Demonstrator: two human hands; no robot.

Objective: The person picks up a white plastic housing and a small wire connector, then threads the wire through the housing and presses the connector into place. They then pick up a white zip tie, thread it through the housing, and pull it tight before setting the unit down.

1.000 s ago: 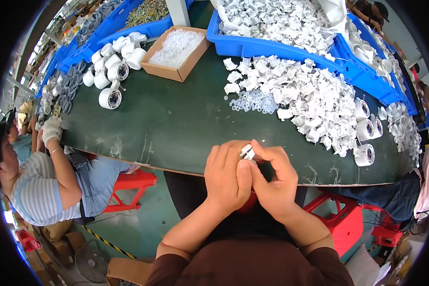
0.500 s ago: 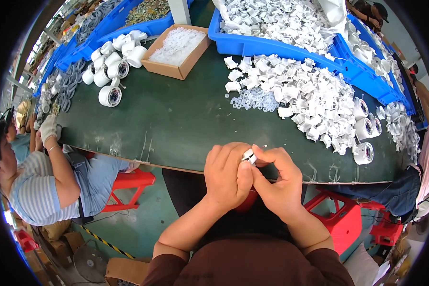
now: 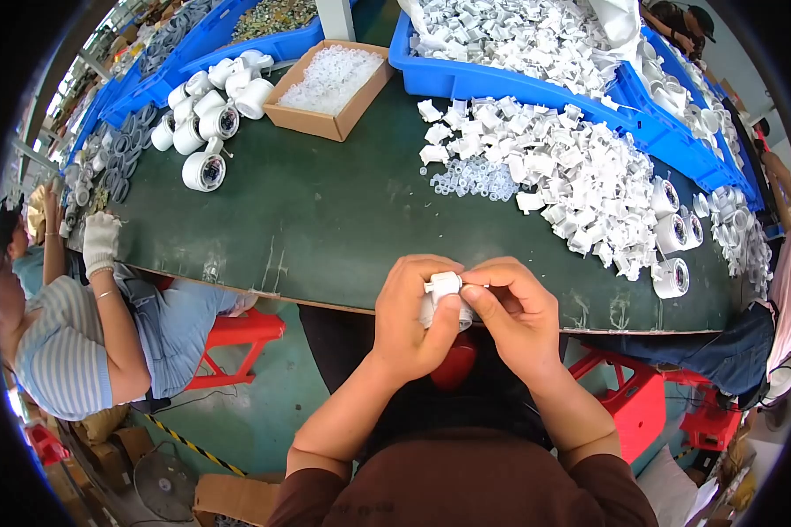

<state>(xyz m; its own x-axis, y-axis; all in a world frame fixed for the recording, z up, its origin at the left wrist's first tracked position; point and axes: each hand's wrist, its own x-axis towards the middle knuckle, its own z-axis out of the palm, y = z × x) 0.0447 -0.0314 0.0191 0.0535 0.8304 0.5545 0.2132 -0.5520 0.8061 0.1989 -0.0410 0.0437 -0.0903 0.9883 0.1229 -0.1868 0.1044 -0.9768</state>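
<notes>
My left hand grips a white round plastic housing with a small white bracket-like piece on top, just past the near edge of the table. Its thumb presses on the front of the part. Close against the part's right side, my right hand is closed in a pinch at thumb and forefinger. A thin strand seems to run between those fingertips, too small to make out. Beyond both hands lies a heap of white plastic brackets, with small translucent rings beside it.
White cylindrical units stand in a group at the left, others at the right. A cardboard box of translucent pieces sits near a blue bin full of white parts. A co-worker's gloved hand is at the far left.
The part in my left hand has turned, so its white top and round body now show. My right fingers have shifted to its right side. The co-worker's gloved hand has moved slightly.
</notes>
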